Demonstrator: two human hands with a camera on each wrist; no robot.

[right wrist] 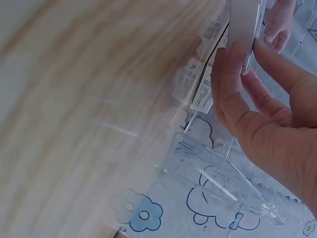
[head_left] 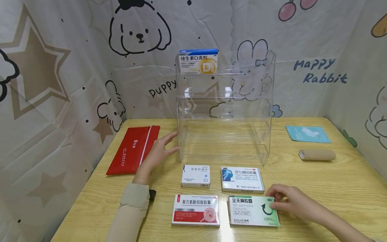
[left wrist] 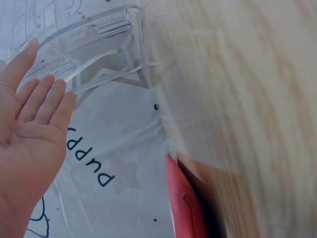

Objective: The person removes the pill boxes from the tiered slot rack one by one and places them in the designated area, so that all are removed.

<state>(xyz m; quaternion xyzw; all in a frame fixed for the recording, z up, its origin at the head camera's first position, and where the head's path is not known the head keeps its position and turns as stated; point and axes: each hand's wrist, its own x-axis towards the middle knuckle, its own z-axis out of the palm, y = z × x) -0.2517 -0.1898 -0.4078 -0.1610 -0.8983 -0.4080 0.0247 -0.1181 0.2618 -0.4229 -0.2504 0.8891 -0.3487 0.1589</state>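
At the front right of the table, my right hand (head_left: 288,201) pinches the right end of a green-and-white capsule box (head_left: 252,213) between thumb and fingers. In the right wrist view the box (right wrist: 243,32) is seen from its narrow side, in the fingers' grip. My left hand (head_left: 160,151) is at the left side of a clear acrylic tiered rack (head_left: 223,146), fingertips right at its edge. Its fingers (left wrist: 43,96) look straight in the left wrist view. A blue-topped vitamin D box (head_left: 198,63) stands on the rack's top tier, at the left.
Before the rack lie a small white medicine box (head_left: 196,176), a blue-and-white capsule box (head_left: 243,179) and a red-and-white capsule box (head_left: 196,210). A red pouch (head_left: 131,151) lies at left. On the right are a light-blue packet (head_left: 308,134) and a cardboard tube (head_left: 317,155).
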